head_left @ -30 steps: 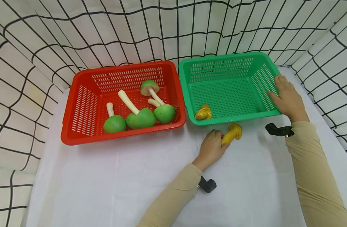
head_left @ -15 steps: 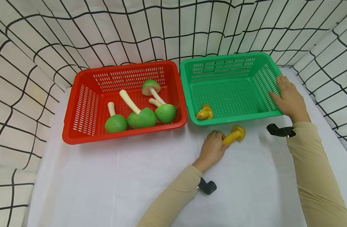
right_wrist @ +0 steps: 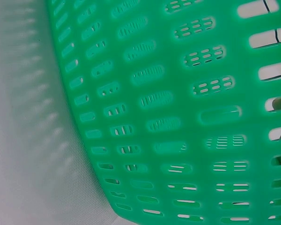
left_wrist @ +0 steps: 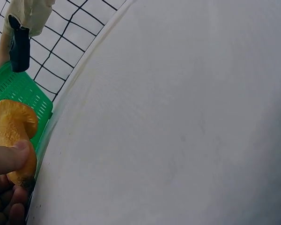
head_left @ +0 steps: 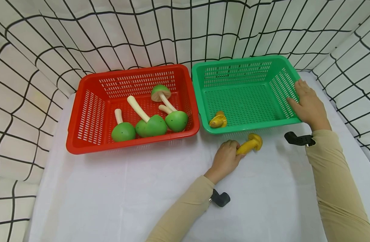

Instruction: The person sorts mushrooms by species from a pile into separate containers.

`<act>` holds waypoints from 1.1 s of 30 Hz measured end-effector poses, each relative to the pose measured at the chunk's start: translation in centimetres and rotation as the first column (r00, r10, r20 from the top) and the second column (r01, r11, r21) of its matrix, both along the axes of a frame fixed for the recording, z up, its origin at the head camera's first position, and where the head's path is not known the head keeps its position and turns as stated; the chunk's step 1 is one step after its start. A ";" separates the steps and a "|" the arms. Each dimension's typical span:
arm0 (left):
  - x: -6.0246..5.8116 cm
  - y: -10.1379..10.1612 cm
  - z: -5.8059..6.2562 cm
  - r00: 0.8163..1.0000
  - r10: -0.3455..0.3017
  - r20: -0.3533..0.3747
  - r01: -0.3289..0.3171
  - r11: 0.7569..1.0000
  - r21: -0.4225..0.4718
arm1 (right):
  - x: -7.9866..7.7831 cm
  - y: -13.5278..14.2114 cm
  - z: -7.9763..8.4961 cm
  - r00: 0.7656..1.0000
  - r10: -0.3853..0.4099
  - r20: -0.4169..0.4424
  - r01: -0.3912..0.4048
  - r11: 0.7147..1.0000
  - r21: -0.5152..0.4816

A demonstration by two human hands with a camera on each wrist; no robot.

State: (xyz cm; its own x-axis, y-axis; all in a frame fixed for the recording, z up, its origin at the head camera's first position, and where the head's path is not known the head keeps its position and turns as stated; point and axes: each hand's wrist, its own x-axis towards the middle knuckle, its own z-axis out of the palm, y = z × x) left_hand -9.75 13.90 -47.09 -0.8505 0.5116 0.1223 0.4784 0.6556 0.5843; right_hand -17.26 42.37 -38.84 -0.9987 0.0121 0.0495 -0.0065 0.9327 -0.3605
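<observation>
My left hand (head_left: 224, 158) pinches the stem of a yellow mushroom (head_left: 252, 142) just in front of the green basket (head_left: 251, 126). The mushroom's cap points right, away from the fingers. In the left wrist view, the thumb (left_wrist: 9, 157) presses on the stem of the mushroom (left_wrist: 11, 124), whose base is dark. My right hand (head_left: 310, 105) rests on the right rim of the green basket, fingers fairly straight, thumb reaching over the rim. The right wrist view is mostly the slotted basket wall (right_wrist: 145, 112). A second yellow mushroom (head_left: 219, 120) lies in the basket's front left corner.
A red basket (head_left: 130, 144) stands left of the green one, close against it. Several green-capped mushrooms (head_left: 123, 131) with pale stems lie inside. White cloth (head_left: 127, 198) covers the table. Black netting (head_left: 191, 37) over white fabric borders the back and sides.
The yellow mushroom in my left hand has turned slightly, its cap swinging right and toward me. My right hand stays on the green basket. Over the last half second hardly anything moves.
</observation>
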 end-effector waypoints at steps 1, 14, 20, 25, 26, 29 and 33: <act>0.0 0.0 0.0 1.000 -0.002 0.004 0.002 1.000 0.001 | 0.0 0.0 0.0 1.000 0.001 0.001 -0.001 1.000 0.000; -0.3 -0.6 0.3 0.989 -0.048 0.142 0.032 0.993 0.112 | 0.3 0.1 -0.2 1.000 -0.008 0.009 0.008 1.000 0.002; -0.1 -1.3 0.8 0.979 -0.063 0.195 0.030 0.985 0.172 | 0.2 0.2 -0.2 1.000 -0.007 0.009 0.007 1.000 0.003; 0.1 -2.0 0.8 0.978 -0.073 0.194 0.030 0.976 0.216 | 0.1 0.1 0.0 1.000 -0.008 0.012 0.008 1.000 0.002; 0.1 -2.1 0.9 0.979 -0.073 0.191 0.030 0.975 0.220 | 0.1 0.0 0.0 1.000 -0.009 0.013 0.009 1.000 0.002; 0.2 -2.5 1.0 0.981 -0.072 0.183 0.030 0.974 0.224 | 0.0 0.0 0.1 1.000 -0.009 0.013 0.009 1.000 0.003; 0.2 -3.0 1.4 0.985 -0.069 0.161 0.032 0.975 0.220 | 0.0 -0.1 0.1 1.000 -0.011 0.016 0.011 1.000 0.004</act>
State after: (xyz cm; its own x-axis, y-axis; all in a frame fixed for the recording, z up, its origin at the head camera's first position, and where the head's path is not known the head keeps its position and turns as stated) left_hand -9.57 10.89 -45.65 -0.8418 0.5316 0.0933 0.3915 0.4824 0.7836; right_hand -17.28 42.27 -38.75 -0.9992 0.0232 0.0339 0.0096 0.9341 -0.3570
